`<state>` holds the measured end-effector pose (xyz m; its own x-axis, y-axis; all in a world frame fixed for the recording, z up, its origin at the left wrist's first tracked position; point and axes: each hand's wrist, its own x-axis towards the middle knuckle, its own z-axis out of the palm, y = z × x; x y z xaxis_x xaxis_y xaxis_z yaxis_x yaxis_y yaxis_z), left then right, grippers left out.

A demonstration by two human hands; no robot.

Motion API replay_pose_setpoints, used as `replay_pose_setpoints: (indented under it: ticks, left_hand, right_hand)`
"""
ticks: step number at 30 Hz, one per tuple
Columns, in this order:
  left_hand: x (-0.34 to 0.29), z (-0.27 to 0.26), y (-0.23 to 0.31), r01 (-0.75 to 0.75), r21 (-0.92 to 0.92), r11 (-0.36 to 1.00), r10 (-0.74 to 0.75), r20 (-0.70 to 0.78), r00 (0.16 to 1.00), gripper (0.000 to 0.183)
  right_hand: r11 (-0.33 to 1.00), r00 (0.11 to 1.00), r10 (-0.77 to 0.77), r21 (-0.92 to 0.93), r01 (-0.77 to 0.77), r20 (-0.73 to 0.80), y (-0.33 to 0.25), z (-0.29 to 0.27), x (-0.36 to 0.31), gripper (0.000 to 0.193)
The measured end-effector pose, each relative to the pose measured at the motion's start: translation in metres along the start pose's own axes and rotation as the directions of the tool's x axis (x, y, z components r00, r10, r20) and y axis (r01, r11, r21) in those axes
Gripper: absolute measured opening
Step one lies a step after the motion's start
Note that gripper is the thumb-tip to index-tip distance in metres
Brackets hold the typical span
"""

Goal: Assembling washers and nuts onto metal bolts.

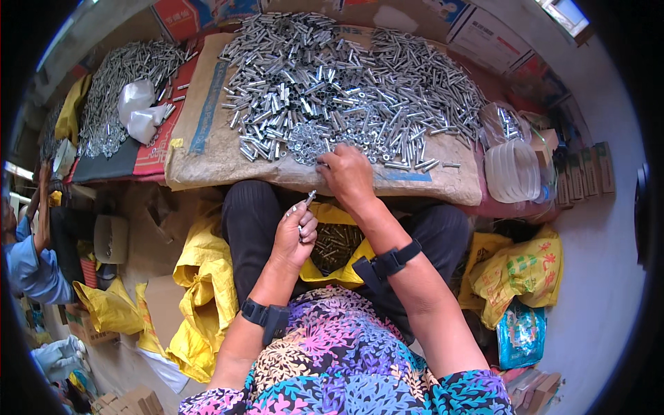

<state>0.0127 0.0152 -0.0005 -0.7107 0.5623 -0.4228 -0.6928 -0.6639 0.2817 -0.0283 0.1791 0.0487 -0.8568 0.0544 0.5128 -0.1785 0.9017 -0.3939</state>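
My left hand (294,235) is closed around a small silver bolt (310,198), its tip pointing up past the thumb and forefinger. Ahead and to the right, my right hand (348,174) reaches to the table's near edge. Its fingertips are drawn together at a heap of shiny nuts and washers (311,142); whatever they pinch is hidden. Behind that heap spreads a large pile of metal sleeves (304,76) on flattened cardboard (207,162). Between my knees, below both hands, an open yellow sack (315,274) holds many brass-toned bolts (335,245).
At the left, another metal pile (124,83) has white plastic bags (142,114) on it. Clear plastic tubs (512,171) stand at the table's right end. Yellow sacks (207,277) lie on the floor at both sides. A person in blue (34,256) sits far left.
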Motion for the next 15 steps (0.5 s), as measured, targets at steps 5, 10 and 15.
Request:
replay_pose_setpoints:
  ticks: [5, 10, 15]
  left_hand:
    - [-0.005, 0.001, -0.001, -0.015, 0.006, 1.0, 0.015, 0.012, 1.0, 0.007]
    - [-0.008, 0.003, -0.003, -0.009, 0.009, 1.0, 0.009, -0.01, 1.0, 0.007]
    - [-0.009, 0.001, -0.005, -0.015, 0.017, 1.0, 0.015, -0.028, 0.999, 0.007]
  right_hand:
    - [0.997, 0.992, 0.017, -0.078, -0.007, 0.129, 0.001, 0.004, 0.007, 0.011]
    - [0.999, 0.998, -0.05, 0.023, 0.049, 0.048, 0.009, 0.003, 0.001, 0.01]
    - [0.922, 0.994, 0.089, 0.372, -0.107, 0.065, 0.005, -0.011, -0.025, 0.009]
